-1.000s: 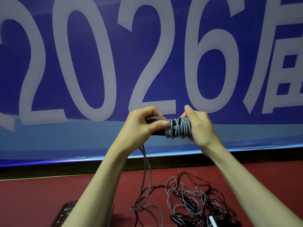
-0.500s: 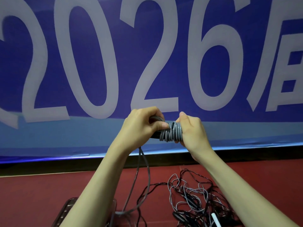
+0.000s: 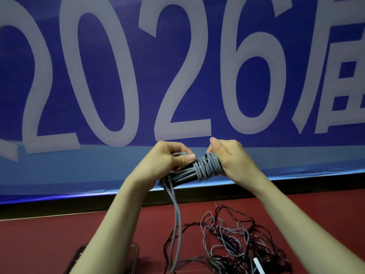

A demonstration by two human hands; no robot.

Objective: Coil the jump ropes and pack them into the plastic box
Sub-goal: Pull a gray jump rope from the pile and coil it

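- Holding both forearms raised ahead of us, our left hand [image 3: 164,161] and right hand [image 3: 231,159] face each other, fingers curled.
- We grip the grey jump rope [image 3: 205,168] between them: its coils wrap black handles [image 3: 183,176], touching our right palm, while our left thumb pinches a loop; two strands hang towards the red floor [image 3: 49,234].
- Behind, we read "2026" on the blue banner [image 3: 217,56].
- Below lie tangled ropes [image 3: 233,238] and the plastic box [image 3: 79,258].

Hands up front, ropes and box below

The left hand [image 3: 164,161] and right hand [image 3: 233,159] hold a wound rope [image 3: 205,166] before the banner [image 3: 118,76]; below lie tangled ropes [image 3: 233,240] right of the box [image 3: 79,258].
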